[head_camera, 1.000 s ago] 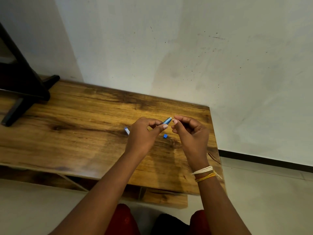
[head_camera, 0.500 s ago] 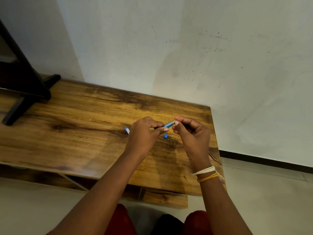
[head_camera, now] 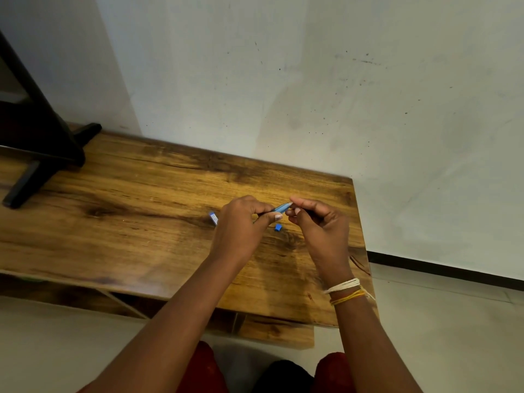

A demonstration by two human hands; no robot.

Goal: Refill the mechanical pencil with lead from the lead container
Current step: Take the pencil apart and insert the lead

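My left hand (head_camera: 241, 225) is shut on a blue mechanical pencil (head_camera: 282, 207), held low over the wooden table (head_camera: 141, 211); its upper end points right and away. My right hand (head_camera: 319, 222) pinches thumb and forefinger together at that open end. Any lead between those fingertips is too thin to see. A small blue cap (head_camera: 278, 227) lies on the table just below the pencil. The blue and white lead container (head_camera: 213, 217) lies flat on the table, mostly hidden behind my left hand.
The table ends at a white wall (head_camera: 312, 95) behind and drops off just right of my right hand. A black stand (head_camera: 37, 143) rests on the far left of the table. Grey floor lies below and to the right.
Both hands have sunk slightly toward the table. The pencil now lies flatter, and my right fingertips have closed onto its end. The cap and container have not moved.
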